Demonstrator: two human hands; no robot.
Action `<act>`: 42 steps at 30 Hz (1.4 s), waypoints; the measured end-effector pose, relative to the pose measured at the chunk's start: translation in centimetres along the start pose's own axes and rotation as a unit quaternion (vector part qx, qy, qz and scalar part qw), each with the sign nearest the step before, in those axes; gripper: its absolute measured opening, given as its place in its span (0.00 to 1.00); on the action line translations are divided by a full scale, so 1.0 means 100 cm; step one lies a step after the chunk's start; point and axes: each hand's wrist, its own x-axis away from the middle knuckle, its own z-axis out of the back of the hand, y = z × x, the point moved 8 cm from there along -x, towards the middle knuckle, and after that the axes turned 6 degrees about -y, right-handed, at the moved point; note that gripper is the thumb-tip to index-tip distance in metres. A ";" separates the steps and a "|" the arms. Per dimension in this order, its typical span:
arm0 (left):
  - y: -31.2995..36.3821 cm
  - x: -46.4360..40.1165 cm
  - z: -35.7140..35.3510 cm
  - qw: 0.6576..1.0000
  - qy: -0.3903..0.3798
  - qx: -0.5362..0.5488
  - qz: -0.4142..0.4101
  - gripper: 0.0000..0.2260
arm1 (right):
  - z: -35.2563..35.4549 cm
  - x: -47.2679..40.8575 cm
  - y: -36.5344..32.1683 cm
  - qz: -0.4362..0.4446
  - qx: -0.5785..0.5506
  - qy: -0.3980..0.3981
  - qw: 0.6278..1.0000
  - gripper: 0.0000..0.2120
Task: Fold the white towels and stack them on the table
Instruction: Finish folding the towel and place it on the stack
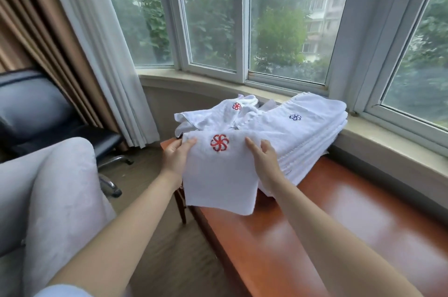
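A folded white towel [219, 177] with a red pinwheel emblem hangs in the air over the left end of the wooden table [339, 219]. My left hand [175, 157] grips its left edge near the top. My right hand [263, 158] grips its right edge, fingers curled over the top corner. Behind it, a stack of folded white towels [312, 136] with a blue emblem lies on the table by the window. Left of the stack sits a loose pile of unfolded white towels [218, 114], one showing a small red emblem.
A curved window sill [378, 136] runs close behind the table. A grey upholstered armchair [55, 194] stands at the left, a black office chair [48, 114] behind it. Curtains [97, 54] hang at the left. Wooden floor shows between chair and table.
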 end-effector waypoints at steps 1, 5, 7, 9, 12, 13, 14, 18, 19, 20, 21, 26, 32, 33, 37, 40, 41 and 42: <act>0.003 -0.012 0.002 1.000 0.005 -0.004 -0.002 0.05 | -0.007 -0.013 0.002 0.000 0.003 -0.013 1.000 0.17; 0.006 -0.056 0.013 1.000 0.015 -0.010 0.002 0.05 | -0.029 -0.048 0.008 0.010 0.002 -0.019 1.000 0.08; 0.001 -0.074 0.019 1.000 0.017 -0.009 0.008 0.05 | -0.039 -0.061 0.016 0.007 0.009 -0.016 1.000 0.10; -0.005 -0.095 0.026 1.000 0.023 -0.010 0.015 0.05 | -0.047 -0.075 0.021 0.004 0.035 -0.008 0.999 0.11; -0.014 -0.136 0.039 0.999 0.022 -0.016 0.033 0.06 | -0.066 -0.099 0.032 0.008 0.069 -0.011 0.998 0.13; -0.018 -0.152 0.043 0.999 0.017 -0.022 0.044 0.08 | -0.073 -0.105 0.035 0.005 0.071 -0.011 0.997 0.15; -0.022 -0.168 0.045 0.998 0.007 -0.028 0.053 0.12 | -0.080 -0.112 0.037 0.005 0.071 -0.007 0.997 0.14; -0.030 -0.235 0.045 0.996 -0.052 -0.012 0.071 0.09 | -0.101 -0.146 0.038 0.000 0.083 0.057 0.995 0.13; -0.033 -0.250 0.045 0.995 -0.062 -0.012 0.081 0.09 | -0.105 -0.155 0.038 -0.002 0.099 0.078 0.992 0.13; -0.035 -0.264 0.045 0.994 -0.069 -0.014 0.090 0.12 | -0.109 -0.164 0.038 -0.004 0.108 0.093 0.990 0.13; -0.037 -0.278 0.047 0.992 -0.078 -0.017 0.098 0.14 | -0.114 -0.172 0.037 -0.006 0.110 0.103 0.989 0.13; -0.037 -0.337 0.029 0.979 -0.157 -0.025 0.125 0.09 | -0.128 -0.202 0.035 -0.014 0.150 0.151 0.977 0.14; -0.020 -0.375 -0.036 0.969 -0.220 -0.015 0.114 0.05 | -0.100 -0.235 0.020 -0.017 0.145 0.204 0.968 0.21; -0.016 -0.378 -0.047 0.968 -0.224 -0.009 0.113 0.05 | -0.094 -0.241 0.017 -0.019 0.157 0.211 0.965 0.23; 0.002 -0.388 -0.084 0.969 -0.225 0.009 0.101 0.05 | -0.065 -0.257 -0.002 0.009 0.296 0.289 0.911 0.23; 0.017 -0.397 -0.116 0.966 -0.251 0.009 0.068 0.08 | -0.052 -0.271 -0.012 0.015 0.314 0.332 0.889 0.24; 0.021 -0.401 -0.124 0.963 -0.264 -0.003 0.054 0.08 | -0.050 -0.275 -0.012 0.010 0.306 0.343 0.888 0.24; 0.023 -0.406 -0.132 0.960 -0.277 -0.019 0.042 0.08 | -0.048 -0.279 -0.010 0.000 0.297 0.352 0.888 0.24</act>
